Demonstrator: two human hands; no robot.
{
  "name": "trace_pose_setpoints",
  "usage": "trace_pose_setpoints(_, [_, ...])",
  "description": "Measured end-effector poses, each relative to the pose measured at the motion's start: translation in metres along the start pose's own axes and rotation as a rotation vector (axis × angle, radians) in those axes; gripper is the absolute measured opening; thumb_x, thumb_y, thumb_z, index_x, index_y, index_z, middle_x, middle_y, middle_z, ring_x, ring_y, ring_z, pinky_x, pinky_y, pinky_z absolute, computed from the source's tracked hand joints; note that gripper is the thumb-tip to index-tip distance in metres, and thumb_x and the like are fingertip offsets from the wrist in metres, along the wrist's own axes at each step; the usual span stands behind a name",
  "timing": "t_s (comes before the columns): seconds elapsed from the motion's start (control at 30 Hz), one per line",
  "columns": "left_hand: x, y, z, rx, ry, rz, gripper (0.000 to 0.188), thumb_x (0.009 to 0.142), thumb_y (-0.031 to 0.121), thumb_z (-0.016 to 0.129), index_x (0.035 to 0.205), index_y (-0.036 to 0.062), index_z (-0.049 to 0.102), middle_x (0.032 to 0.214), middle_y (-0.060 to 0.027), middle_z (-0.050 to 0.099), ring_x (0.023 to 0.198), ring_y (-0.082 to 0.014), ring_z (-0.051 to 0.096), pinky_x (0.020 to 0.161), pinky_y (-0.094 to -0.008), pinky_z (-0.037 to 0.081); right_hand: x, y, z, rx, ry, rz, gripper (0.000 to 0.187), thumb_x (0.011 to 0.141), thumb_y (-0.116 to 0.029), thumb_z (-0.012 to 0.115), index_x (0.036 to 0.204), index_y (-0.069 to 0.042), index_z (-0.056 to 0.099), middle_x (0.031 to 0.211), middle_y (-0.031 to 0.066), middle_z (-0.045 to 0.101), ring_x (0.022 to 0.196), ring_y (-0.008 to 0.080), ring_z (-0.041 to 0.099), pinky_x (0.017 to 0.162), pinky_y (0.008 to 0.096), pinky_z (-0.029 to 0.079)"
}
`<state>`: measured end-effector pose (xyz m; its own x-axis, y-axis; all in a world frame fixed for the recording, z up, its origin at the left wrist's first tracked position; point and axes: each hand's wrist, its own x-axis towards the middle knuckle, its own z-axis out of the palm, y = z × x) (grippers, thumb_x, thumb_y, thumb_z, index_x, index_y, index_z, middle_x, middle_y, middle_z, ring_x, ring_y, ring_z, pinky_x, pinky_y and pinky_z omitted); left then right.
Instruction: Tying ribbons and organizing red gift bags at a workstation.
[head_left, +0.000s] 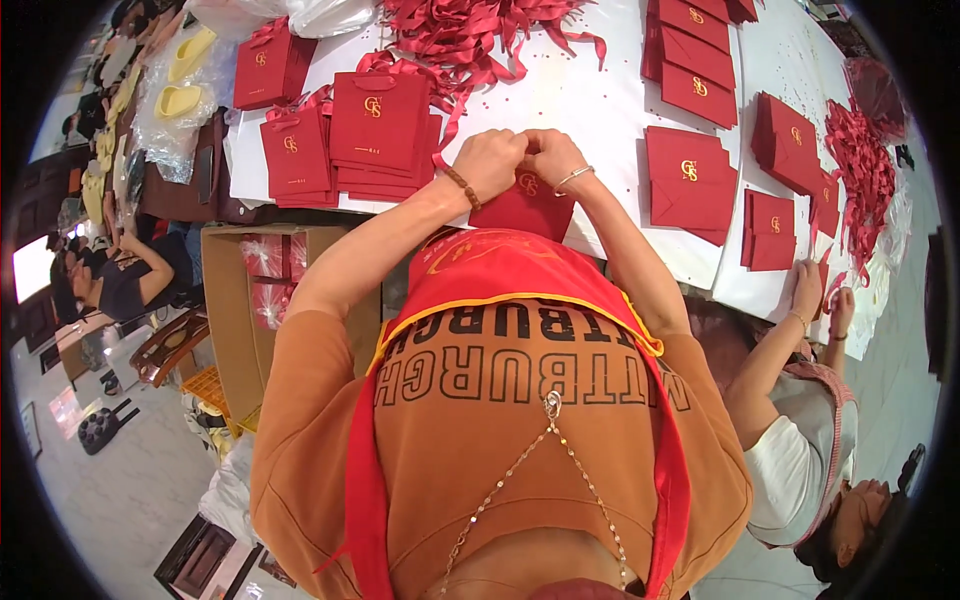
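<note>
At the near edge of the white table, my left hand [490,163] and my right hand [554,160] meet at the top of a red paper gift bag [522,213]. Both have their fingers closed in a pinch at the bag's upper edge. The fingertips hide what is between them, so a ribbon there cannot be made out. Beside my left hand, a loose red ribbon [450,133] trails down from the ribbon heap. A stack of red gift bags [380,125] with ribbon handles lies to the left. Another stack of red bags [690,180] lies right of my right hand.
A heap of red ribbons [470,40] covers the table's far middle. More red bags [697,90] lie at the far right. A co-worker's hands [808,290] work over a bag at right. An open cardboard box [225,330] holding red packets stands left of me.
</note>
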<state>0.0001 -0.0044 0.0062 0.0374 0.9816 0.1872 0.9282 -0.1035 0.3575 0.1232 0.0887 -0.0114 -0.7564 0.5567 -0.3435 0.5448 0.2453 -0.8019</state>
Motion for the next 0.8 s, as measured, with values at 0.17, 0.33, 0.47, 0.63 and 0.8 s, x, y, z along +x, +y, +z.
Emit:
trace_pose_setpoints(0.17, [0.001, -0.004, -0.007, -0.315, 0.033, -0.119, 0.017, 0.071, 0.007, 0.058, 0.087, 0.0059, 0.055, 0.064, -0.0107, 0.053, 0.063, -0.0284, 0.056, 0.056, -0.0378, 0.043, -0.006, 0.000, 0.002, 0.092, 0.002, -0.027, 0.024, 0.069, -0.023, 0.066, 0.091, -0.012, 0.064, 0.079, 0.0086, 0.065, 0.076, 0.0245, 0.062, 0.067, 0.0334, 0.047])
trace_pose_setpoints(0.33, [0.011, -0.026, -0.022, -0.239, -0.123, -0.181, 0.021, 0.071, 0.014, 0.062, 0.089, 0.0040, 0.057, 0.076, -0.0093, 0.056, 0.075, -0.0228, 0.054, 0.067, -0.0308, 0.043, -0.021, -0.018, -0.002, -0.087, 0.108, -0.207, 0.027, 0.070, -0.013, 0.067, 0.091, -0.001, 0.055, 0.078, 0.0122, 0.064, 0.074, 0.0253, 0.062, 0.067, 0.0327, 0.047])
trace_pose_setpoints(0.47, [0.021, -0.052, -0.007, -0.364, -0.336, -0.278, 0.022, 0.073, 0.023, 0.059, 0.084, 0.0040, 0.063, 0.085, -0.0104, 0.057, 0.084, -0.0233, 0.054, 0.070, -0.0311, 0.042, -0.029, -0.013, 0.004, -0.153, 0.181, -0.253, 0.028, 0.070, -0.016, 0.068, 0.087, -0.003, 0.051, 0.074, 0.0119, 0.061, 0.072, 0.0287, 0.060, 0.066, 0.0360, 0.045])
trace_pose_setpoints(0.63, [0.052, -0.074, -0.005, -0.522, -0.847, 0.111, 0.023, 0.071, 0.023, 0.053, 0.075, 0.0033, 0.064, 0.058, -0.0065, 0.055, 0.053, -0.0171, 0.046, 0.054, -0.0315, 0.038, -0.038, -0.013, 0.014, -0.337, 0.390, -0.576, 0.031, 0.067, -0.017, 0.068, 0.090, -0.007, 0.049, 0.064, 0.0098, 0.056, 0.063, 0.0271, 0.055, 0.067, 0.0380, 0.037])
trace_pose_setpoints(0.8, [0.066, -0.049, -0.017, -0.493, -1.005, -0.090, 0.019, 0.068, 0.016, 0.054, 0.075, 0.0006, 0.063, 0.062, -0.0043, 0.055, 0.060, -0.0119, 0.045, 0.056, -0.0291, 0.038, -0.042, -0.014, 0.016, -0.322, 0.424, -0.590, 0.028, 0.069, -0.017, 0.067, 0.090, -0.008, 0.051, 0.063, 0.0088, 0.055, 0.061, 0.0260, 0.054, 0.068, 0.0360, 0.037])
